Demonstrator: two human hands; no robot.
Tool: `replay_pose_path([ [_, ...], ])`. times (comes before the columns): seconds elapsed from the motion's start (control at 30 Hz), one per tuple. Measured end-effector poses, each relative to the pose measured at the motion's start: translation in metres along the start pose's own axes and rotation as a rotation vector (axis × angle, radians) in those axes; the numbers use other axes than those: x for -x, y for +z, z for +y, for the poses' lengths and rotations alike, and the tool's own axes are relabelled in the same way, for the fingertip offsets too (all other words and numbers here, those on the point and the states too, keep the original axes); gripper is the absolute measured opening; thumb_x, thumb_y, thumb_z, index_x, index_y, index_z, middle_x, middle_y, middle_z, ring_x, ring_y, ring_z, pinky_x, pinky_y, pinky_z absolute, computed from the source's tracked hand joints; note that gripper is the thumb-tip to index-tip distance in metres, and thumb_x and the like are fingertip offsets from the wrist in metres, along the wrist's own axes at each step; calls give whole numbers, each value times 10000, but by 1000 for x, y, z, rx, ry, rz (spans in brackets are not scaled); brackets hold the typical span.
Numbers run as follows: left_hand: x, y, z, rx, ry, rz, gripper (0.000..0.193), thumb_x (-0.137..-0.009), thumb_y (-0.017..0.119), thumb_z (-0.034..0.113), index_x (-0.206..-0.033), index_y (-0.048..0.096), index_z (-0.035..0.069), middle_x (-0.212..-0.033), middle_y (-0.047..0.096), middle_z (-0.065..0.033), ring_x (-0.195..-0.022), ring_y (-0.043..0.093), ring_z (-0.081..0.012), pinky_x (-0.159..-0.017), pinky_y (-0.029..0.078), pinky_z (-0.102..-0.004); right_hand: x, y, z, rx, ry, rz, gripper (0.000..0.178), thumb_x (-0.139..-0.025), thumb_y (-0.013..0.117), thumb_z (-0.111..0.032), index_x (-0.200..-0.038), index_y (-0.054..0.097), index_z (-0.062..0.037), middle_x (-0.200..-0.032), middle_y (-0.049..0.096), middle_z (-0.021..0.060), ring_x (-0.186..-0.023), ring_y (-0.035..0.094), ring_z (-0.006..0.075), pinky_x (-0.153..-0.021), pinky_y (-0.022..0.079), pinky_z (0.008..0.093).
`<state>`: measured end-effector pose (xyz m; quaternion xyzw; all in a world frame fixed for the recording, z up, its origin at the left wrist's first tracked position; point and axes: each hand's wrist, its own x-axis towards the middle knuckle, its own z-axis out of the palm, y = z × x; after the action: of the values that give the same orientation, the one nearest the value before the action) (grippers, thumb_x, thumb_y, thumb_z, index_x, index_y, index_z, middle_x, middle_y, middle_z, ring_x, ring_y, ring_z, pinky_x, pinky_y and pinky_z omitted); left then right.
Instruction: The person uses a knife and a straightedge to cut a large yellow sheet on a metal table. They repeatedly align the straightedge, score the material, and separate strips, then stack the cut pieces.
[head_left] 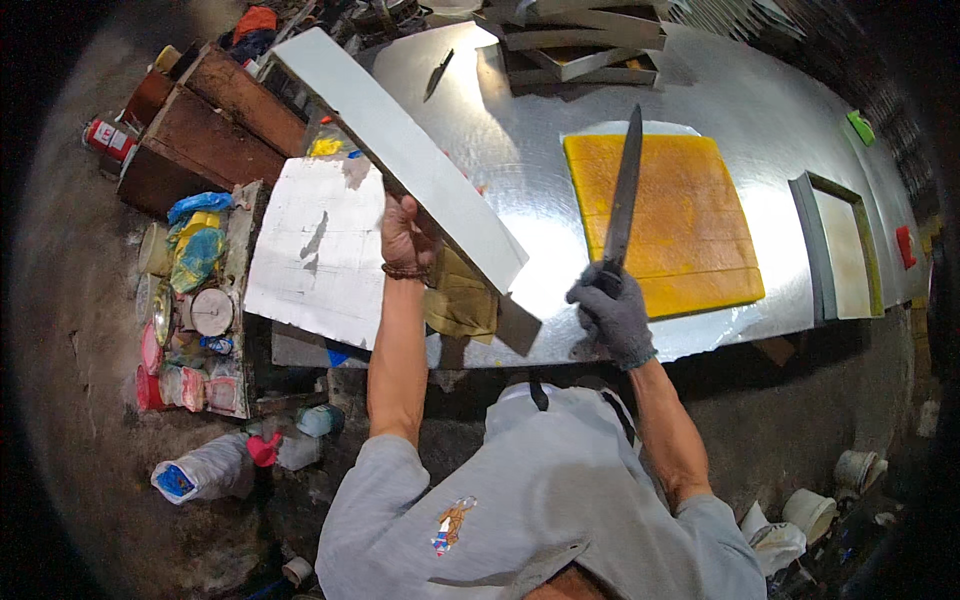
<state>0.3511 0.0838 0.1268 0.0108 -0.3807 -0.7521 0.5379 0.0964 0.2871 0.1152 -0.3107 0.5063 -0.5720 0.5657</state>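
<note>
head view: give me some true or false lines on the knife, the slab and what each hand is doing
1. The right hand grips a long knife. True.
2. The left hand holds a long white piece. True.
3. The left hand is gloved. False: it is bare; the right wears a grey glove.
4. A yellow-orange slab lies on the metal table. True.
5. The slab is round. False: it is four-sided.

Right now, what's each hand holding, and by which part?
Right hand: knife, by its handle. Left hand: long white panel, by its lower-left edge.
</note>
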Motion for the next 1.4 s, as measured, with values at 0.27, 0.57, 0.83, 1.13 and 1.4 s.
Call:
replay_pose_path([
  [0.27, -13, -17, -33, -162, -151, 106, 831, -914, 769, 225, -1586, 281, 199, -1426, 528, -112, -1240, 611, -318, -1065, 526, -577, 14, -83, 49, 378, -168, 508, 272, -843, 817, -103, -929, 560, -83, -736, 563, -21, -602, 537, 83, -520, 453, 259],
  [0.57, -21, 54, -193, -1583, -284, 183, 996, -808, 782, 449, -1635, 287, 197, -1217, 514, -308, -1100, 621, -452, -1008, 517, -456, 66, -68, 94, 134, 9, 362, 336, -792, 891, -148, -981, 632, -43, -888, 727, 44, -837, 672, 126, -757, 568, 305],
  [0.83, -6, 99, -264, -1735, -599, 131, 811, -888, 686, 442, -1611, 352, 288, -1198, 466, -313, -960, 608, -489, -845, 524, -565, 56, -93, 94, 241, 179, 519, 310, -844, 820, -81, -859, 511, -97, -678, 632, 39, -511, 584, 136, -450, 468, 284],
  [1.13, -5, 98, -279, -1822, -630, 200, 736, -899, 714, 421, -1567, 432, 293, -1245, 450, -257, -1048, 578, -414, -898, 514, -523, 41, -114, 99, -7, 256, 425, 295, -858, 769, -44, -838, 479, -100, -693, 621, 68, -535, 594, 159, -473, 482, 297],
  [1.4, -2, 90, -285, -1847, -666, 219, 751, -888, 736, 419, -1562, 426, 304, -1237, 448, -228, -1054, 573, -403, -889, 516, -518, 34, -119, 103, 34, 344, 350, 209, -896, 690, -24, -873, 489, -80, -671, 597, 82, -503, 566, 167, -433, 453, 298],
])
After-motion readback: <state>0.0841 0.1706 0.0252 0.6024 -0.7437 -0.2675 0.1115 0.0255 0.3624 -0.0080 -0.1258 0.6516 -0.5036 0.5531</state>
